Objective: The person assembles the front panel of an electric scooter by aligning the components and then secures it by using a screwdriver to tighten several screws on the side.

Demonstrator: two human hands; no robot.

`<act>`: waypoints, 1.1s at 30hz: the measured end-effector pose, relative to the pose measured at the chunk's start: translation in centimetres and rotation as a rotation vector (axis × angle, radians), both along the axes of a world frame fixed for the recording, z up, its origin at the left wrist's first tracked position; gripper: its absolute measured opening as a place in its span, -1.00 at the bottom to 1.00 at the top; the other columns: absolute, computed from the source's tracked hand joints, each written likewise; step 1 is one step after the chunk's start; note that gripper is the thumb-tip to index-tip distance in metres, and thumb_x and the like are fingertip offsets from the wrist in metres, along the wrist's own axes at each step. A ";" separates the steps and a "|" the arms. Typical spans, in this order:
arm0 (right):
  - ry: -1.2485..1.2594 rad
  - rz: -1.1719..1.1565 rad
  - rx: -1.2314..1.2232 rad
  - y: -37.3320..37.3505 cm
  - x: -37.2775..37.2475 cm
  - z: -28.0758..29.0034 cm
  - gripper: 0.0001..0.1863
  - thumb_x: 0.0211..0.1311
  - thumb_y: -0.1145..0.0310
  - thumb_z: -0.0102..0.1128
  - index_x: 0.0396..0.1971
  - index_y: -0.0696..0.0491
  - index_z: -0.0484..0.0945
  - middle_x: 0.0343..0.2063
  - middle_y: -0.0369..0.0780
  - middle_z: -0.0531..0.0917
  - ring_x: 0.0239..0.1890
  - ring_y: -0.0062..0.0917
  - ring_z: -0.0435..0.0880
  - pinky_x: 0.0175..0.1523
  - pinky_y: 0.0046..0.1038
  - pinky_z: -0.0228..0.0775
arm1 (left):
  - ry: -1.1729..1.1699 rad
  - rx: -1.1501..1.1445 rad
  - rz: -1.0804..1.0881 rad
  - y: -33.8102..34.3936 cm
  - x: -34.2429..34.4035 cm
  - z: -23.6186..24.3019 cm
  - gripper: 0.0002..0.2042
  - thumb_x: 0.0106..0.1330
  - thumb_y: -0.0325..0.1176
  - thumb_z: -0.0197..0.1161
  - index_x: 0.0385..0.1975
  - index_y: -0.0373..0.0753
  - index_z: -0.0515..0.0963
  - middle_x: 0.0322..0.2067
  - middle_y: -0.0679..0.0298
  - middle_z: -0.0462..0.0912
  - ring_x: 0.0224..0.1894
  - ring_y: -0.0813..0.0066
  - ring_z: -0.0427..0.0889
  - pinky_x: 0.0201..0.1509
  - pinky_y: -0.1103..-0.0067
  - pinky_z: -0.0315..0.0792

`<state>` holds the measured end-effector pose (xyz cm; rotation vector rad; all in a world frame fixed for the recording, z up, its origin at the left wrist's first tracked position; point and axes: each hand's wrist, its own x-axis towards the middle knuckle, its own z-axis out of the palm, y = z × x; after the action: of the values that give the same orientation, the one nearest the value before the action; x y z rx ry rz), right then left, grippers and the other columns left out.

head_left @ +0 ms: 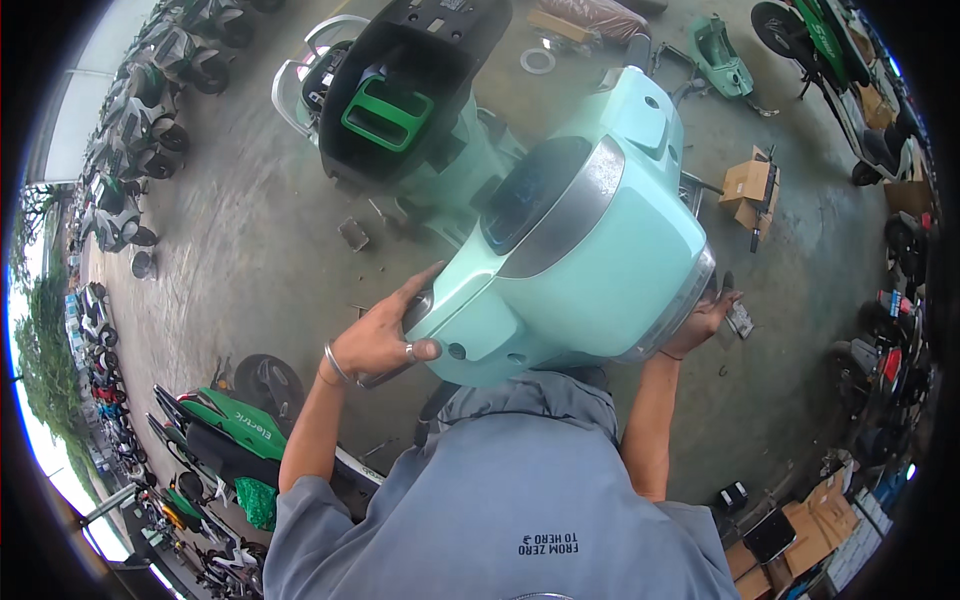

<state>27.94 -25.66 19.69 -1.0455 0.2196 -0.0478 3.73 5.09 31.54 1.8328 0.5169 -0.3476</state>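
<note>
A mint-green scooter handlebar cover (pixel 600 250) fills the middle, with a dark display (pixel 535 190) and a grey trim band across it. A clear headlight lens (pixel 690 305) runs along its near right edge. My left hand (pixel 380 340) grips the cover's left end, thumb on top beside a small round hole. At the lower right, my right hand (pixel 705 320) holds the cover by the lens edge; some of its fingers are hidden underneath. Behind the cover stands the scooter's body with a black seat base (pixel 410 80) and a green-framed opening. Whether the cover is fastened cannot be seen.
Beyond lie a mint-green body panel (pixel 720 60), a silver ring (pixel 537 61) and an open cardboard box (pixel 748 188). A green motorbike (pixel 235 425) stands close at my left. Rows of scooters (pixel 150 120) line the left side; more motorbikes stand along the right.
</note>
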 end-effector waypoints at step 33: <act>-0.472 -0.370 -0.716 11.0 -17.2 -2.2 -0.46 0.50 0.15 -0.31 0.26 0.26 0.17 0.25 0.01 0.27 0.30 -0.26 0.28 0.36 -0.22 0.09 | -0.086 0.101 0.144 -3.9 -3.6 -0.5 -0.14 0.20 0.13 0.26 0.34 -0.32 0.07 0.16 -0.17 0.34 0.25 0.06 0.33 0.32 0.33 0.20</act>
<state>10.79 -14.70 17.46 -1.6533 -0.0494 -0.7445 0.12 1.22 30.99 1.8867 0.6116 -0.1465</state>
